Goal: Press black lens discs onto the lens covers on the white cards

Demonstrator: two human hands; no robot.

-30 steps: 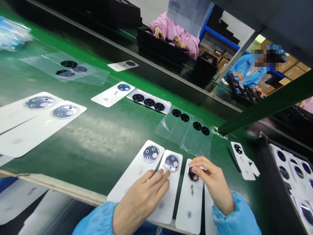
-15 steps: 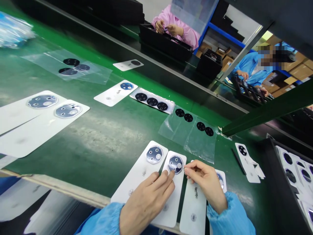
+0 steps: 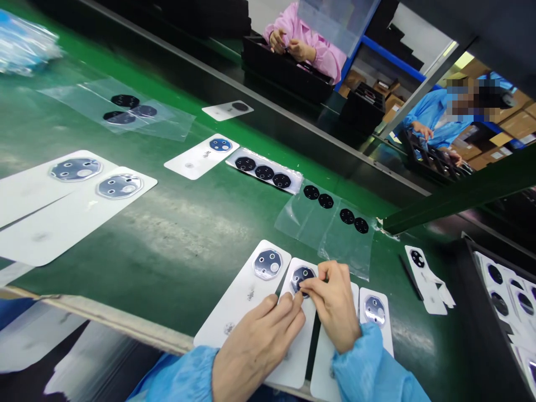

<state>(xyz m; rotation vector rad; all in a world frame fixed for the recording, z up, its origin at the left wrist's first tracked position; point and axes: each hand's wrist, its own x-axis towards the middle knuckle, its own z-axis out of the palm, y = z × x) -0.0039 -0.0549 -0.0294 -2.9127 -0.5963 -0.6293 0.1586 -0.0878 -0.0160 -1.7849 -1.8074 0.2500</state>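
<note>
Several white phone back panels lie side by side at the near edge of the green belt (image 3: 180,234). My left hand (image 3: 259,340) lies flat with fingers stretched on the second panel (image 3: 293,340), fingertips just below its round camera ring (image 3: 302,276). My right hand (image 3: 333,304) is pinched together at that same ring, covering much of the third panel (image 3: 324,363); what the fingertips hold is hidden. The first panel (image 3: 245,296) lies to the left and the fourth panel (image 3: 374,312) to the right, both untouched.
Clear film sheets with black discs (image 3: 330,215) lie beyond the panels. Farther back are a strip of three black discs (image 3: 263,172) and a panel with a blue ring (image 3: 203,156). Two large white panels (image 3: 62,206) lie left, a black tray (image 3: 502,290) right. Co-workers sit across the belt (image 3: 301,44).
My right hand has moved left from the third panel's ring to the second panel's ring, uncovering the fourth panel. My left hand has stayed on the second panel.
</note>
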